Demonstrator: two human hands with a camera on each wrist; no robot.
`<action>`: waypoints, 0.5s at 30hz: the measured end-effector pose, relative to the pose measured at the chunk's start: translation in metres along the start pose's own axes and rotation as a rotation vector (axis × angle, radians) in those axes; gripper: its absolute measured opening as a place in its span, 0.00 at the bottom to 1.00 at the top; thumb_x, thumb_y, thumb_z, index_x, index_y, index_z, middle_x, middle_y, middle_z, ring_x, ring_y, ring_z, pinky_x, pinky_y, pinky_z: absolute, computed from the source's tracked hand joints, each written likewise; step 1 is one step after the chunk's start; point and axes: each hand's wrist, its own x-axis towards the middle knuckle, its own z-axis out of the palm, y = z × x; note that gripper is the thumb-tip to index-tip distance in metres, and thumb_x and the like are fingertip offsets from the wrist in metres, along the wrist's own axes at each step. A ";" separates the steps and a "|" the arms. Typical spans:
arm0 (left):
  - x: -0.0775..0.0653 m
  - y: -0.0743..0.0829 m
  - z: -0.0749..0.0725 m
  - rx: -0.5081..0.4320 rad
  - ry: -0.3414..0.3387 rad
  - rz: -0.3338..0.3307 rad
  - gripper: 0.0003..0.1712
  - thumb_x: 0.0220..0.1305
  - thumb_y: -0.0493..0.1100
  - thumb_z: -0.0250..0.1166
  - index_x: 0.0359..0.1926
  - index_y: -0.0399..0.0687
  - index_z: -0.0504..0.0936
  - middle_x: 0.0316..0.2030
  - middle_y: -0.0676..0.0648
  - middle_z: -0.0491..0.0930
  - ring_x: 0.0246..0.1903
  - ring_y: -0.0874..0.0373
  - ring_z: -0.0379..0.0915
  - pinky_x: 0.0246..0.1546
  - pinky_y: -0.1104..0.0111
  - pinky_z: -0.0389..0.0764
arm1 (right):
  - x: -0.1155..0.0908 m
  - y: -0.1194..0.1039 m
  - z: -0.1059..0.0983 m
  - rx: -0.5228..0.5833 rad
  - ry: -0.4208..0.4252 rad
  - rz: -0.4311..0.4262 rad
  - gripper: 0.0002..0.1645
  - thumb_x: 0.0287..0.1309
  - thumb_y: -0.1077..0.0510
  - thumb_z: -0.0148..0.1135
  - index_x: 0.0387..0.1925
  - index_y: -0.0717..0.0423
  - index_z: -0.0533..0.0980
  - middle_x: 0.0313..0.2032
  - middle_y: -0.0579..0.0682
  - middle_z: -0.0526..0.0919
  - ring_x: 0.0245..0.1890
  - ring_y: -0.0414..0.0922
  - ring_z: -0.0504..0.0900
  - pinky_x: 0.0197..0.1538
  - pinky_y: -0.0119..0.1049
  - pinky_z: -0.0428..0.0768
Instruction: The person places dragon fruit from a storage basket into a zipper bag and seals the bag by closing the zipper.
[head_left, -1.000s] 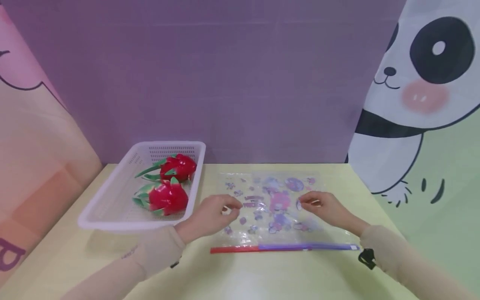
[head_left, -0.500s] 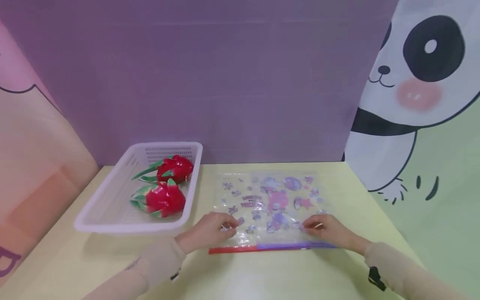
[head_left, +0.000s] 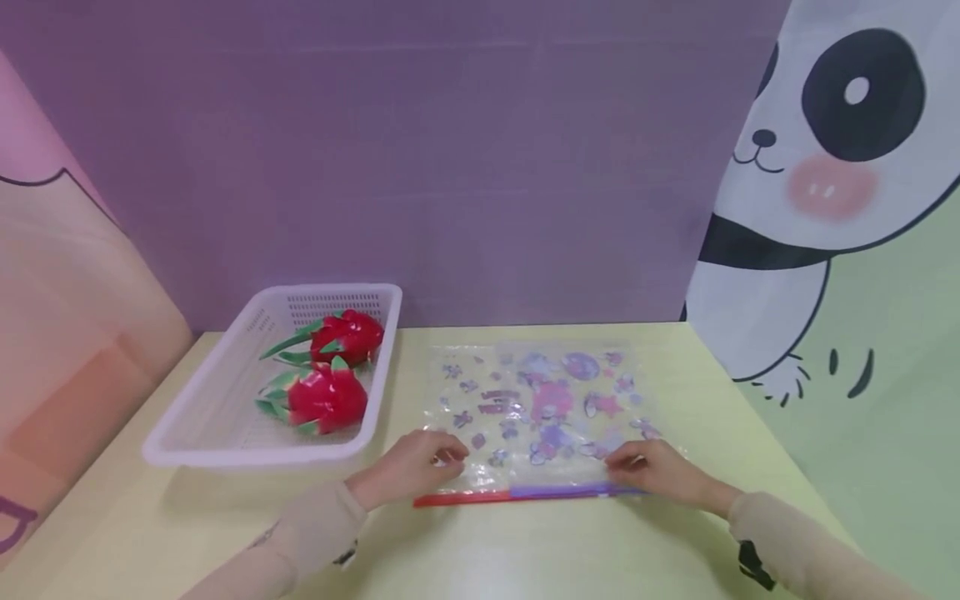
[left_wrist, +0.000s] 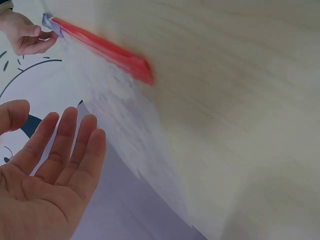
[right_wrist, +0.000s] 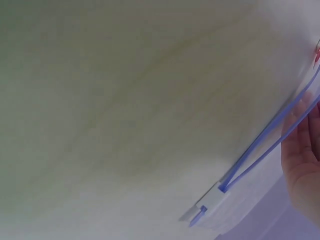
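Observation:
Two clear zip bags with purple and pink cartoon prints lie overlapped on the table: a red-zip bag (head_left: 461, 498) to the left and a blue-zip bag (head_left: 547, 490) over it to the right. My right hand (head_left: 660, 468) is at the near right edge of the blue-zip bag, thumb and fingertips pinching it near the zip. In the right wrist view, the blue zip strips (right_wrist: 272, 122) stand apart, joined at the white slider (right_wrist: 212, 197). My left hand (head_left: 412, 467) hovers at the red-zip bag's near left corner, holding nothing; its fingers (left_wrist: 65, 130) are loosely extended.
A white plastic basket (head_left: 202, 408) stands on the left of the table (head_left: 480, 558). Two red dragon fruits (head_left: 330, 400) with green leaf tips lie inside it. A purple backdrop (head_left: 480, 167) rises behind the table, and a panda print (head_left: 772, 308) hangs on the right.
Both hands have come down toward the near edge of the bags. My right hand has reached the blue zip. The basket and dragon fruits have stayed in place.

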 end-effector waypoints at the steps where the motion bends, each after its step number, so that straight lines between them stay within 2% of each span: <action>1: 0.000 -0.001 0.000 -0.001 0.000 -0.003 0.15 0.61 0.43 0.60 0.48 0.43 0.79 0.39 0.51 0.80 0.39 0.60 0.75 0.37 0.72 0.77 | 0.000 0.000 0.000 -0.002 -0.001 0.007 0.18 0.49 0.54 0.66 0.38 0.65 0.79 0.37 0.57 0.84 0.36 0.30 0.79 0.41 0.30 0.80; 8: 0.002 -0.005 0.004 -0.042 0.008 -0.018 0.15 0.61 0.44 0.60 0.48 0.43 0.79 0.40 0.50 0.80 0.40 0.59 0.75 0.37 0.71 0.77 | -0.002 -0.001 0.000 -0.043 -0.006 0.028 0.24 0.41 0.48 0.71 0.39 0.60 0.79 0.38 0.55 0.84 0.37 0.35 0.81 0.43 0.31 0.79; 15: 0.005 -0.007 0.011 -0.039 0.020 0.001 0.15 0.60 0.44 0.60 0.48 0.44 0.79 0.39 0.51 0.80 0.38 0.60 0.75 0.37 0.72 0.77 | -0.003 -0.001 0.002 -0.070 0.012 -0.088 0.12 0.48 0.58 0.66 0.34 0.60 0.81 0.33 0.51 0.84 0.34 0.34 0.80 0.39 0.29 0.80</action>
